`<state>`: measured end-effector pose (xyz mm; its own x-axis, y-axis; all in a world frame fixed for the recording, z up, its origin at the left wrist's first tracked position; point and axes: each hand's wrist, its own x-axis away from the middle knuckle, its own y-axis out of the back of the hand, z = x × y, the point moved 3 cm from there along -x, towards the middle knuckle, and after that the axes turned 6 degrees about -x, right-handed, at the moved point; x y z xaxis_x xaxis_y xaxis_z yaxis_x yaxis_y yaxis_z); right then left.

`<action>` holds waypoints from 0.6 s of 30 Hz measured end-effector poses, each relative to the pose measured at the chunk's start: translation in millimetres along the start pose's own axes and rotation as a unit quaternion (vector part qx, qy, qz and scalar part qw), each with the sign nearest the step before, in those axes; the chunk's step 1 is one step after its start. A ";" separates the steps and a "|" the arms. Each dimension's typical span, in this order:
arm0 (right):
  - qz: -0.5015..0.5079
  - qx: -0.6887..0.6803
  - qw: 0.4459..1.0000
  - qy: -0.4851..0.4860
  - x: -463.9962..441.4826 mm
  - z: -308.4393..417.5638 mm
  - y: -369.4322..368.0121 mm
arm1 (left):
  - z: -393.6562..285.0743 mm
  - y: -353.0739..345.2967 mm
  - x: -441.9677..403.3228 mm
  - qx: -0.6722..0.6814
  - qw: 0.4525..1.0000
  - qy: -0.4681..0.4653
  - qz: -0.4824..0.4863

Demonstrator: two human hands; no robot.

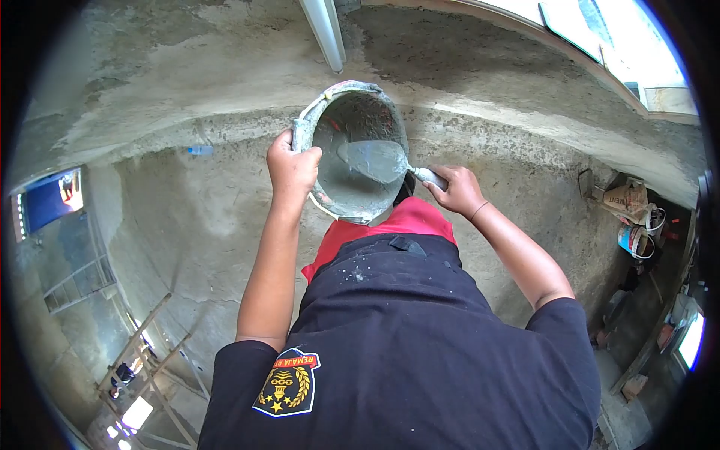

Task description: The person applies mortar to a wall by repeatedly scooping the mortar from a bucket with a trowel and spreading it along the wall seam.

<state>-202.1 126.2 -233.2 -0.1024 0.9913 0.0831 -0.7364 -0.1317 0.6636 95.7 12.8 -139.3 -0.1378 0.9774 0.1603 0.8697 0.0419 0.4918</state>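
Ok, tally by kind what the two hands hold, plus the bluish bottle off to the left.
Container, in the left hand: 1
Trowel, in the right hand: 1
Bluish bottle: 1
Total: 3

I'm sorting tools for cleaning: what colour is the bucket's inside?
The bucket's inside is mostly grey, seen in the head view.

Grey floor (202,232); buckets (628,238) atop

Black short-sleeved shirt (450,367), shield badge (286,382), thin dark wristband (480,210)
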 end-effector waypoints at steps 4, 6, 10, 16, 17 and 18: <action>0.005 0.008 1.000 0.028 0.7 2.2 2.3 | 3.6 0.4 0.0 0.010 1.000 0.013 -0.001; 0.008 0.021 1.000 0.019 -1.5 2.1 2.3 | 3.8 -3.7 -1.0 0.013 1.000 0.016 0.001; 0.017 0.010 0.999 0.029 -3.3 -1.7 -0.9 | 10.1 -5.8 -6.4 0.028 1.000 0.012 -0.006; 0.003 -0.016 1.000 0.001 -5.6 -17.1 -6.5 | 18.4 -8.3 -8.0 0.016 0.999 0.031 -0.015; 0.004 -0.021 1.000 -0.016 -5.5 -17.5 -8.0 | 23.0 -8.6 -8.5 0.010 0.999 0.041 -0.012; 0.005 -0.020 1.000 -0.018 -5.7 -16.9 -8.2 | 26.1 -10.1 -9.1 0.011 0.999 0.043 -0.011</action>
<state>-206.9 121.5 -251.7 -0.0866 0.9894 0.1164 -0.7616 -0.1411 0.6325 100.6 8.8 -168.0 -0.1957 0.9549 0.2231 0.8762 0.0681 0.4772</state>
